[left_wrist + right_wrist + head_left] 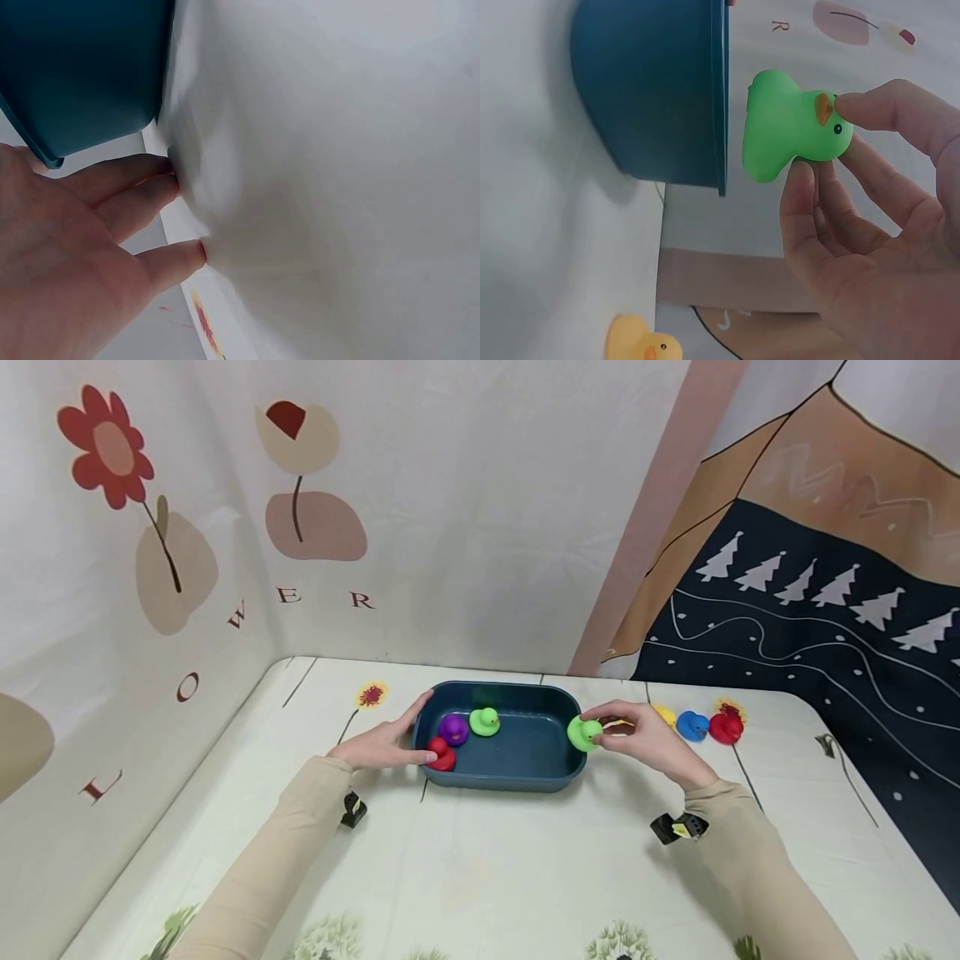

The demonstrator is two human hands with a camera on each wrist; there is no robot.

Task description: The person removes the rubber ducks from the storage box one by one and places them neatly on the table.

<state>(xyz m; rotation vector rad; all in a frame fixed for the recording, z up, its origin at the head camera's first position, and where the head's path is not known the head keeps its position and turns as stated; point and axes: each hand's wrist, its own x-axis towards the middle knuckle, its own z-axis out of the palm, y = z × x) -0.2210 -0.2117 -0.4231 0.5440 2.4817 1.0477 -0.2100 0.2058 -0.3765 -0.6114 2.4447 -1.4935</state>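
A dark blue tub [517,781] stands on the table, holding a purple rubber duck [453,729], a red rubber duck [442,755] and a green rubber duck [484,722]. My left hand [386,739] rests against the tub's left end, with its fingers spread and fairly straight; in the left wrist view several fingertips reach down to the tabletop. At the opposite end, my right hand [637,735] pinches another green rubber duck [780,127] by its head, between thumb and fingers. That duck is just above the tub's right rim [720,90].
Right of the tub, behind my right hand, sit a yellow duck [664,715], a blue duck [692,725] and a red duck [726,726]. A printed cloth [465,860] covers the table, and a white patterned curtain [465,527] hangs along the back.
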